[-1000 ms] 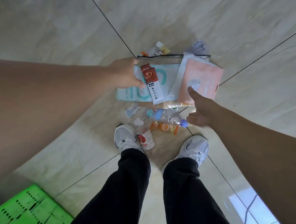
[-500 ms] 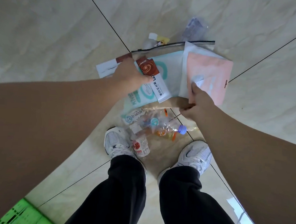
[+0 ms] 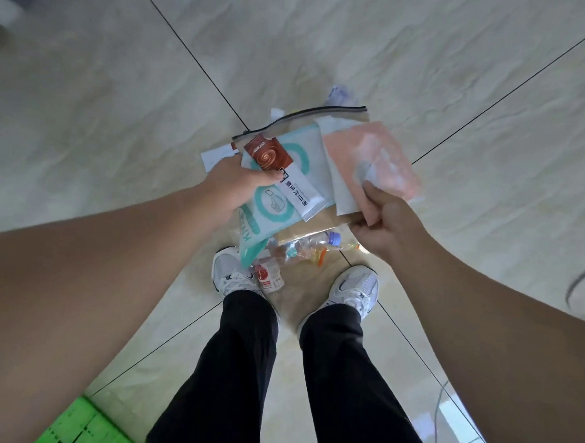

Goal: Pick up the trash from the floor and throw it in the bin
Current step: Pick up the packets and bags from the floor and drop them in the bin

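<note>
My left hand is shut on a bundle of flat wrappers: a brown and white sachet lying on a teal and white packet. My right hand is shut on a pink packet with a white sheet under it. Both bundles are lifted off the floor, above a clear zip bag with a black strip. Below them, by my shoes, lie crushed clear plastic bottles and a small red-labelled bottle.
A green crate shows at the bottom left corner. My two legs in black trousers and white trainers stand just behind the trash. Pale tiled floor stretches all around. A dark cable curves at the right edge.
Both hands have closed on the flat packets and raised them from the floor. The view has risen and the green crate has slid back into the corner.
</note>
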`<state>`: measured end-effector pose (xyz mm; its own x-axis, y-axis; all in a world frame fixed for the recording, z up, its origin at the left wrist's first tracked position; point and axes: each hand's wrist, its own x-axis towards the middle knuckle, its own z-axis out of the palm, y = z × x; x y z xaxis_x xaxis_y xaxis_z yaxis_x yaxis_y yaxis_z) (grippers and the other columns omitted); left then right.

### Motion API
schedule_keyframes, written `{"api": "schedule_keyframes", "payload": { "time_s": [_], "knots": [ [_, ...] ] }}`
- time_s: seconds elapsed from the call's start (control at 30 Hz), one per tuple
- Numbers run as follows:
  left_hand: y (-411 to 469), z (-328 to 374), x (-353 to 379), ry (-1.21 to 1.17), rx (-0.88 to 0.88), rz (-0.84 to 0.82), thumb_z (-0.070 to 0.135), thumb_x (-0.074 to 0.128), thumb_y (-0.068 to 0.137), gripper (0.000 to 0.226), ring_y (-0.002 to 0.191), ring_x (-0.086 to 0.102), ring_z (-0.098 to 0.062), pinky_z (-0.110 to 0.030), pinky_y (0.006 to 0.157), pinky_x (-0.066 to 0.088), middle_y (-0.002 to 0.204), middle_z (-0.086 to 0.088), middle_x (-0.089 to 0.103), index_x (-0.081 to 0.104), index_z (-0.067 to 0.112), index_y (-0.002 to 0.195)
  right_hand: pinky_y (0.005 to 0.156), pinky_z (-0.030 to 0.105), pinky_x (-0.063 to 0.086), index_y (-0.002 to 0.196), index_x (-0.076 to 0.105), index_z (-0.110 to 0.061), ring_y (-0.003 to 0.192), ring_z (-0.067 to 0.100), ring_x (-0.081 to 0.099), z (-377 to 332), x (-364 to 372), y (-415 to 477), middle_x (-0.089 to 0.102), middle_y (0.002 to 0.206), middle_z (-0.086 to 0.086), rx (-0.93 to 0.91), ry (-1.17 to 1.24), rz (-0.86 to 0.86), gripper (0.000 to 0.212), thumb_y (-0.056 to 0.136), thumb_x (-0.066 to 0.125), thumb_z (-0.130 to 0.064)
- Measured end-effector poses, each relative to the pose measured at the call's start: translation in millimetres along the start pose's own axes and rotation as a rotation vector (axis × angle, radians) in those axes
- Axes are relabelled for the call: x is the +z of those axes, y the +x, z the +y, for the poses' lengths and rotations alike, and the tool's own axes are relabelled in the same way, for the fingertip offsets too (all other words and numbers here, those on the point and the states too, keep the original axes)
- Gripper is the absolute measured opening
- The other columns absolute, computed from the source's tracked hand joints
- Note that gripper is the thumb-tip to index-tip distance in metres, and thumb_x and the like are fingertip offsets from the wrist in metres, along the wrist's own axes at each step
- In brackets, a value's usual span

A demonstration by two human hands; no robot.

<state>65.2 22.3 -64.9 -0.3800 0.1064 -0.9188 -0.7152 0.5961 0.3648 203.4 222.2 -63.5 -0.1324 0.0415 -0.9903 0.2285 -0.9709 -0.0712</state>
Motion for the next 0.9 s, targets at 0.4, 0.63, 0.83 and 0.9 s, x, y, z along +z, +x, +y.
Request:
{"api": "schedule_keyframes", "payload": {
  "time_s": [0.4,0.63,0.83,0.9],
  "knots": [
    [-192.0,75.1,-30.9,-0.102,0.106,0.026,0.021,0.088,0.069,0.030,0.086,0.077,-0.031,-0.051,0.090,0.058,0.092,-0.008,0.080,0.071,0.013,0.093,0.062,0.033,0.061,0.111,0.065,-0.007,0.077,0.020,0.075,-20.2,21.9,-194.0,0.075,0.100,0.009,-0.157,-0.095,-0.103,0.026,0.086,0.068,0.000],
    [-308.4,143.4,-55.1,-0.158,0.232,0.041,0.016,0.086,0.071,0.025,0.087,0.076,-0.033,-0.049,0.088,0.059,0.094,-0.012,0.080,0.072,0.012,0.092,0.073,0.035,0.059,0.116,0.067,-0.005,0.078,0.020,0.074,-44.6,59.6,-321.0,0.076,0.103,0.010,-0.309,-0.103,-0.195,0.032,0.085,0.067,0.001],
    [-411.6,199.7,-75.4,-0.238,0.339,0.024,0.013,0.086,0.071,0.028,0.089,0.076,-0.037,-0.053,0.088,0.058,0.095,-0.015,0.079,0.073,0.009,0.096,0.068,0.035,0.061,0.115,0.065,-0.003,0.083,0.024,0.073,-66.6,90.4,-441.4,0.075,0.106,0.014,-0.390,-0.012,-0.400,0.029,0.087,0.059,0.005],
    [-444.0,212.4,-80.5,-0.260,0.374,0.025,0.015,0.087,0.070,0.032,0.087,0.076,-0.037,-0.053,0.087,0.058,0.093,-0.015,0.079,0.073,0.007,0.097,0.059,0.033,0.060,0.099,0.067,-0.005,0.067,0.020,0.074,-71.8,98.5,-479.9,0.077,0.082,0.010,-0.408,0.015,-0.422,0.019,0.086,0.060,0.007]
  ]
}}
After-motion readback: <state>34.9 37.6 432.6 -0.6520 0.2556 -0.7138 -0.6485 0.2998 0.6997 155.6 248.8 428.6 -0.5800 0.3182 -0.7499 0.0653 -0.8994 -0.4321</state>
